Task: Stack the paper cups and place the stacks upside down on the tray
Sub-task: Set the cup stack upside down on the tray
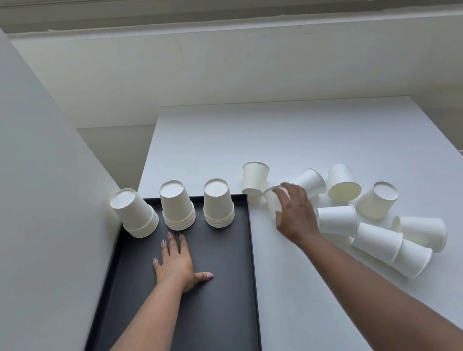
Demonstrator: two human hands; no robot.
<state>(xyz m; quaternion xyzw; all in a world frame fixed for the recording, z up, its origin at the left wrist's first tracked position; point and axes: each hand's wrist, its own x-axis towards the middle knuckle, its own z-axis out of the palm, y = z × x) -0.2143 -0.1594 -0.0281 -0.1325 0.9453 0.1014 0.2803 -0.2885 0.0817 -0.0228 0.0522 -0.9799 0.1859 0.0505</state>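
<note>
Tray [237, 295] holds three upturned cup stacks [178, 211]; left hand [175, 266] flat, right hand [295, 213] grasping a cup [272, 202]

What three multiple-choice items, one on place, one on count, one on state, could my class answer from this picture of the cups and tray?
1. Where does the left hand rest?
A on the black tray
B on the loose cups
C on the wall

2. How many upside-down stacks stand on the tray?
A two
B three
C five

3. How do most loose cups lie on the white table?
A nested upright
B crushed flat
C tipped on their sides

Answers: 1 A, its fingers lie flat on the tray. 2 B, three stand along the far edge. 3 C, the sides show.
</note>
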